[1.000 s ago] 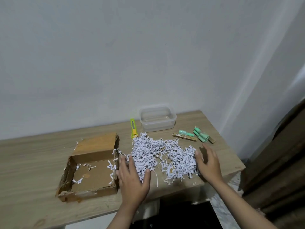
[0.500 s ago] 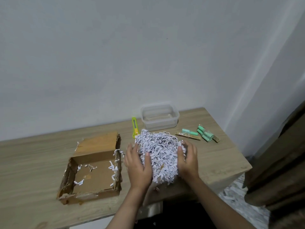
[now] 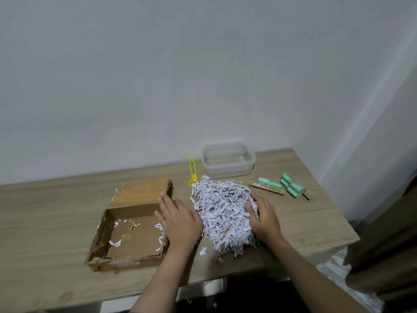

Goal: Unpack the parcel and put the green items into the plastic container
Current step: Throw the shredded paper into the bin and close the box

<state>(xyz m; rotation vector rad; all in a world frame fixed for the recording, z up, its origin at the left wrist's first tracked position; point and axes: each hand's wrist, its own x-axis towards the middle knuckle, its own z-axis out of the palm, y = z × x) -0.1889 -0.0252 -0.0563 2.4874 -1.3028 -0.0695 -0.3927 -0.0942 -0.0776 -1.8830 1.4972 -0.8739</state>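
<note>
My left hand (image 3: 178,220) lies flat with fingers straight, pressed against the left flank of the shredded paper (image 3: 223,213) and overlapping the right wall of the opened parcel (image 3: 130,224). My right hand (image 3: 262,216) cups the pile's right side, its fingers curled into the strips; the fingertips are buried, so I cannot tell how tightly they grip. The paper sits heaped on the counter (image 3: 56,213) between my hands, just in front of the plastic container (image 3: 228,159).

The green items lie on the counter to the right of the pile, well clear of the container. One green tube (image 3: 269,183) lies with its long axis running left to right, tilted a little toward me at its right end, touching a long brown box (image 3: 266,188) that lies the same way. A cluster of green tubes (image 3: 291,188) lies further right, their long axes running diagonally from far-left to near-right; how many there are is hard to make out, as they blur together. A small brown piece (image 3: 308,194) sits at their near end.

A yellow-green cutter (image 3: 192,171) points away from me toward the wall, its near tip hidden under the paper. The parcel holds only a few stray strips; its far flap lies folded back
</note>
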